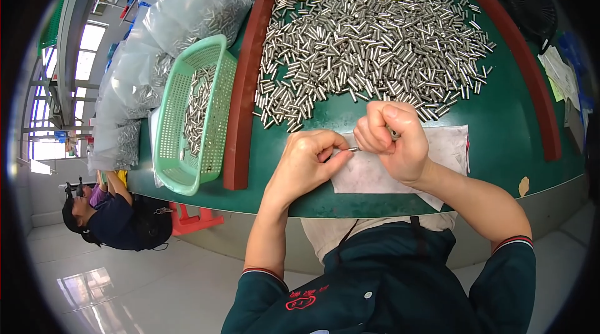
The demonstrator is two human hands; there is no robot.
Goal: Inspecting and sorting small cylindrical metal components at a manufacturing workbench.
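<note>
Between the thumb and forefinger of my left hand is a small shiny metal pin, pointing toward my other hand. My right hand is closed just to the right of it, fingers curled in; a bit of metal seems to show among them, but I cannot make out what they hold. Both hands are over a stained white cloth on the green table. Beyond them spreads a large heap of loose metal pins, one layer or several deep.
Dark red wooden rails border the heap. Left of them stands a light green plastic basket with more pins. Clear bags of pins line the far left. A black fan is at the far right. Another person sits at left near a red stool.
</note>
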